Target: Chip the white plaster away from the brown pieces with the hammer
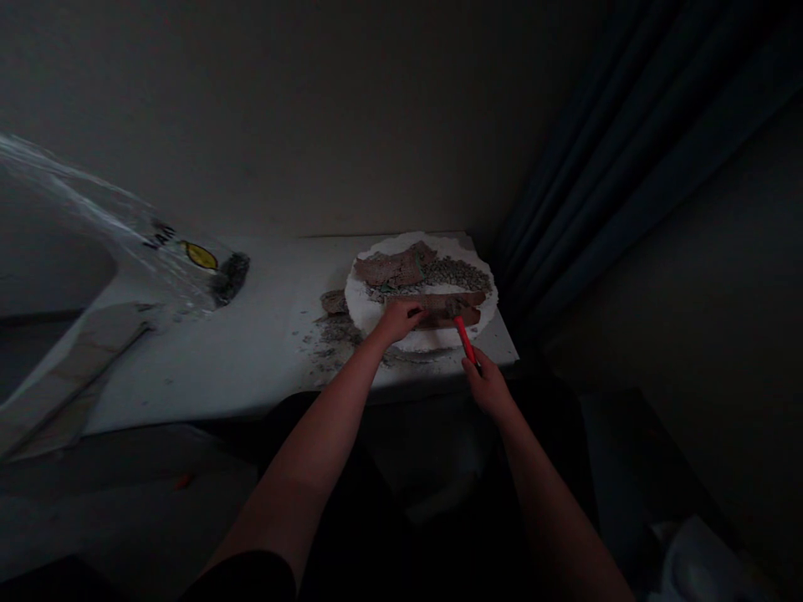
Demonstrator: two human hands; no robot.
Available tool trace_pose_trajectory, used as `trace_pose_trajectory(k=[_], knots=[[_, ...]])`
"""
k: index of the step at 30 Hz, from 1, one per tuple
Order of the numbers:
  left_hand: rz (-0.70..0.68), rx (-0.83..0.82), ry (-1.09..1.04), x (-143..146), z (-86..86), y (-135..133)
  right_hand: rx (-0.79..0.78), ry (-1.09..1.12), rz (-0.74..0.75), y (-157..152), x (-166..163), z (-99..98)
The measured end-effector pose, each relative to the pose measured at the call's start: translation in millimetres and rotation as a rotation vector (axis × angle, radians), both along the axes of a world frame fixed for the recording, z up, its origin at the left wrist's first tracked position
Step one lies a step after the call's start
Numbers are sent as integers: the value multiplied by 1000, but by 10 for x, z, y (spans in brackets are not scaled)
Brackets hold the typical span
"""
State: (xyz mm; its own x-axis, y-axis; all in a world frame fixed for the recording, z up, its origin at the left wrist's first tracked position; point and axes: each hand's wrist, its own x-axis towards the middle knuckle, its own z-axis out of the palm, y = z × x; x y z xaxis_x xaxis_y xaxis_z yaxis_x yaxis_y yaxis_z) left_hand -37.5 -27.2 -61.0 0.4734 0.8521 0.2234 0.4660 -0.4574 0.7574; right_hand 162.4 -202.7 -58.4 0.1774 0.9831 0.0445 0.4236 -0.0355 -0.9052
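Observation:
A white, ragged-edged round board lies on a white table. Along its near side runs a long brown bark-like piece. My left hand has its fingers closed at the left part of that piece. In my right hand is a tool with a red handle, and its tip meets the right part of the brown piece. The tip's kind is too dark to tell. A second brown bark-like piece sits on the far left of the board, beside a heap of grey gravel.
Left of the board, a smaller brown piece and dark crumbs lie on the white table. A clear plastic bag with dark contents lies farther left, near a thin dark rod. A blue curtain hangs at right.

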Motion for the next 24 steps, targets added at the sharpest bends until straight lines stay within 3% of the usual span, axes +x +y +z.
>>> trace_pose_trajectory(k=[18, 24], knots=[[-19, 57, 62, 28, -32, -29, -36, -13, -8, 9, -11, 20], [-28, 153, 103, 41, -130, -52, 43, -2, 34, -55, -27, 313]])
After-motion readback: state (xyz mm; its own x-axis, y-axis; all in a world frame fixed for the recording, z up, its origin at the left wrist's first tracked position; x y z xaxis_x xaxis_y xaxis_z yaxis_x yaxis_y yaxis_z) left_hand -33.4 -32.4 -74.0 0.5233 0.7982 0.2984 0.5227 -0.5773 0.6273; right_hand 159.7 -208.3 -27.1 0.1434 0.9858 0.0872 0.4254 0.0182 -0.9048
